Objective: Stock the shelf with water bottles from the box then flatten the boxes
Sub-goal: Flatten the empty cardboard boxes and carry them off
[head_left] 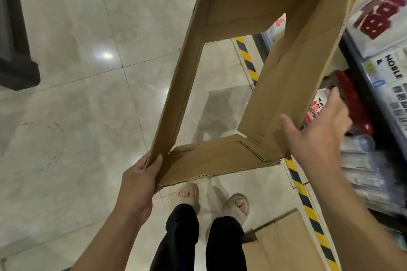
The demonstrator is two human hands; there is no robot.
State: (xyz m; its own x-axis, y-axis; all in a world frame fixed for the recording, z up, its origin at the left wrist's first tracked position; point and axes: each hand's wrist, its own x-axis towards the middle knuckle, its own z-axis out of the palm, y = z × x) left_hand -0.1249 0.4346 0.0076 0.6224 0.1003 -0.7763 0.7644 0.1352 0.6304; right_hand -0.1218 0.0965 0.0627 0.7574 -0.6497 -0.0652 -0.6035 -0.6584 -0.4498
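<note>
An empty brown cardboard box (pixel 286 68), open at both ends, hangs in the air in front of me, and the floor shows through it. My left hand (pixel 138 180) grips its near left corner, thumb inside the wall. My right hand (pixel 317 132) is at the near right corner with fingers spread and straight, thumb against the inner wall; the fingers look blurred. Clear water bottles (pixel 361 160) lie blurred on the low shelf at the right.
A shelf unit (pixel 378 55) with white packaged goods runs along the right, edged by yellow-black floor tape (pixel 248 59). Another cardboard box (pixel 284 246) sits on the floor by my right foot. A dark fixture (pixel 15 46) stands at the far left on pale tiles.
</note>
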